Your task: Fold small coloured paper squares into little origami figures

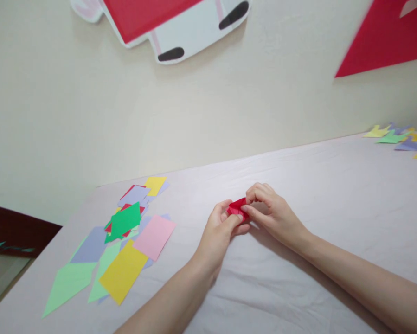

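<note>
A small piece of folded red paper (236, 209) is held between both hands, a little above the cloth-covered table. My left hand (219, 227) grips it from the left and below, with the thumb pressed on its front face. From the right, my right hand (269, 211) pinches its upper right edge between thumb and curled fingers. Creases and flaps show on the red paper, but the fingers cover part of its outline.
Loose coloured paper sheets, among them a yellow one (124, 271), a pink one (155, 237) and a green one (125, 221), lie at the left. Several folded paper pieces (394, 136) stand at the far right. A wall (194, 111) with cut-out decorations borders the table (298, 287).
</note>
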The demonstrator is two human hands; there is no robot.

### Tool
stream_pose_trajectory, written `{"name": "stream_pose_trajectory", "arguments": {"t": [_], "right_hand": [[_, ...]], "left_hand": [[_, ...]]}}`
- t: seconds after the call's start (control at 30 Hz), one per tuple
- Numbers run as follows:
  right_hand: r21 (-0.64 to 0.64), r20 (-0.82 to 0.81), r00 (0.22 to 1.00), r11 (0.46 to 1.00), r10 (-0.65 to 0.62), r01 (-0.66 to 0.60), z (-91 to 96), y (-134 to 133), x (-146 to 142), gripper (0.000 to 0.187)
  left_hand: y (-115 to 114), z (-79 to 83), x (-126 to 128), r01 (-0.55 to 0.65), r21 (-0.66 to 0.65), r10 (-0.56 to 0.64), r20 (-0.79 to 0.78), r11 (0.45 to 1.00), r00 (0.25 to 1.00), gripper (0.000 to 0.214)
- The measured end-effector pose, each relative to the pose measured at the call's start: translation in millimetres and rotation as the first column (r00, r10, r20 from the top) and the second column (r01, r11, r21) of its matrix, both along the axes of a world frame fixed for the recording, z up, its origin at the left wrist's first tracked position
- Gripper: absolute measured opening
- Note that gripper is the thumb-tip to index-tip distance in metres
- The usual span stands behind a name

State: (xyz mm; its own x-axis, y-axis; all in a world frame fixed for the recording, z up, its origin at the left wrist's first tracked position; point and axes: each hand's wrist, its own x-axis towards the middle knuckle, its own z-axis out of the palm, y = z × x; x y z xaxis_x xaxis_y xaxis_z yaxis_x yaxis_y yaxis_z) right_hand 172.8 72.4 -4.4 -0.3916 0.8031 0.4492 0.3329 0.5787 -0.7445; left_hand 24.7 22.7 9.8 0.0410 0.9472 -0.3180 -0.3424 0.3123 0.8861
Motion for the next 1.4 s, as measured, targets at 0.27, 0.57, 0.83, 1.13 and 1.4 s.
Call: {"name": "stream_pose_trajectory", "arguments": {"t": [0.27, 0.57, 0.83, 1.13, 1.4], "right_hand": [[0.239, 0.296, 0.953, 0.971, -0.068, -0.005, 4.3, -4, -3, 0.003], [0.001, 0.116, 0.992, 0.999, 0.048, -0.049, 1.4, -5, 1, 0.014], [-0.191, 0.023, 0.989, 0.972, 0.143, -0.136, 5.8, -7, 2, 0.015], [-0.223, -0.034, 0.997, 0.972, 0.065, -0.071, 2.4, -8, 4, 0.011], [-0.296, -0.090, 0.996, 0.955, 0.009, -0.035, 2.1, -9, 2, 0.010]], "left_hand": [[2, -9.3, 1, 0.140, 0.188, -0.112, -0.156, 0.972, 0.981, 0.018], [4, -7.0, -4, 0.223, 0.061, -0.214, -0.137, 0.973, 0.967, 0.017], [6, -2.1, -5, 0.236, 0.060, -0.231, -0.076, 0.970, 0.970, 0.015], [2, -12.3, -6, 0.190, 0.174, -0.169, -0.127, 0.966, 0.977, 0.034], [-5, -12.6, -2, 0.216, 0.263, -0.147, -0.261, 0.940, 0.954, 0.031]]}}
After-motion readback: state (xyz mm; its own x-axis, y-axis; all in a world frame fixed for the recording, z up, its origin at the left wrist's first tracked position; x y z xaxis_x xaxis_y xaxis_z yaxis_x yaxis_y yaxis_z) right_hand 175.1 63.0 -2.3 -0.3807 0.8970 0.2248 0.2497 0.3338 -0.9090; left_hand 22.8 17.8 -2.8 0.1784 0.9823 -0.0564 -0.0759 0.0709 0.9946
